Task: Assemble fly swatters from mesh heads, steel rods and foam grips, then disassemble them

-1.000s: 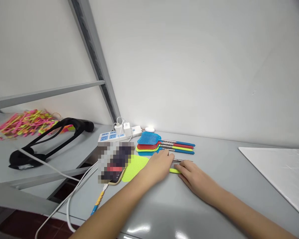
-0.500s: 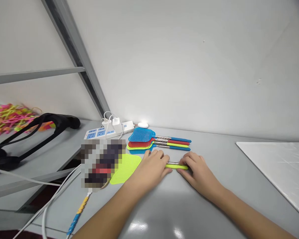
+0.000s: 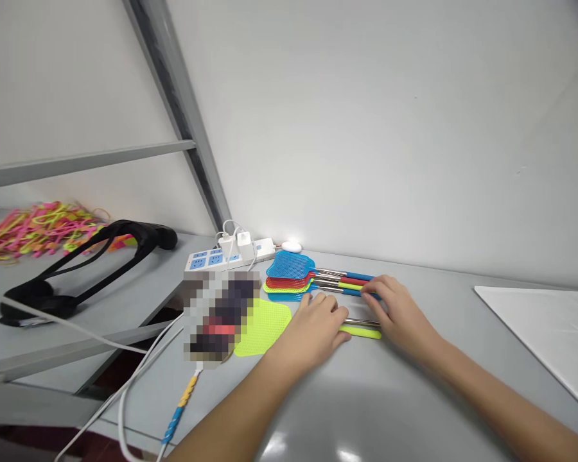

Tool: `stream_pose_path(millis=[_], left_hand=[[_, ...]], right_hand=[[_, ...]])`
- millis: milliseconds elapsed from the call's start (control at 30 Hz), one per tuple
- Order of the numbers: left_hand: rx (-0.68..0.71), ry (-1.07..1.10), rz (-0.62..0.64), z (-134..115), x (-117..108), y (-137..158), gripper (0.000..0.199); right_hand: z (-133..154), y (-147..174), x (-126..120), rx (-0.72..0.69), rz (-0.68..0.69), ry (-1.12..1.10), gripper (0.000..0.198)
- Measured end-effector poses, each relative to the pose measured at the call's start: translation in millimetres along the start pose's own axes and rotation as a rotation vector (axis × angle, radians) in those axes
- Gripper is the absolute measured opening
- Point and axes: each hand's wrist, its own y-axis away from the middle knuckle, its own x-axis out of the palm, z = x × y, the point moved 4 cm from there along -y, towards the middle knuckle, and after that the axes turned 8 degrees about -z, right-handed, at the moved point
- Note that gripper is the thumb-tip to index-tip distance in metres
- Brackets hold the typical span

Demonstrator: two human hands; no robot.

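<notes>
My left hand [image 3: 318, 324] is closed over the middle of a yellow-green fly swatter, whose mesh head [image 3: 264, 327] lies flat to its left. Right of my fingers, a metal rod [image 3: 361, 322] and a yellow-green handle [image 3: 363, 332] run side by side; where they join is hidden. My right hand [image 3: 397, 311] is at the handle ends of the stacked swatters, thumb and fingers around the lowest blue handle [image 3: 351, 292]. In that stack are a blue swatter [image 3: 289, 264] on top, a red one [image 3: 286, 282] and a yellow-green one [image 3: 274, 289].
A power strip [image 3: 202, 262] with white plugs and a white mouse-like object [image 3: 291, 247] sit by the wall. At left lie a pixelated item, white cables [image 3: 125, 391], a black frame-like strap [image 3: 106, 263] and colourful strings [image 3: 43, 224]. A white sheet [image 3: 544, 327] lies at right.
My right hand has left the yellow-green handle and moved up to the stacked handles. My left hand stays on the yellow-green swatter. The view has shifted left.
</notes>
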Motion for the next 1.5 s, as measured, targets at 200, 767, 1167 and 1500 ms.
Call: stream_pose_path(millis=[200, 767, 1167, 1500], left_hand=[[0.041, 0.013, -0.052, -7, -5, -1, 0.022], [-0.165, 0.037, -0.824, 16, -61, 18, 0.022], [-0.140, 0.624, -0.740, 27, -66, 20, 0.049], [-0.605, 0.990, -0.513, -16, -41, 69, 0.051]], right_hand=[[5, -80, 35, -0.088, 0.083, 0.062, 0.029], [54, -81, 11, -0.133, 0.110, 0.134, 0.023], [59, 32, -60, 0.520, 0.681, -0.612, 0.040], [60, 78, -96, -0.405, 0.046, 0.230, 0.026]])
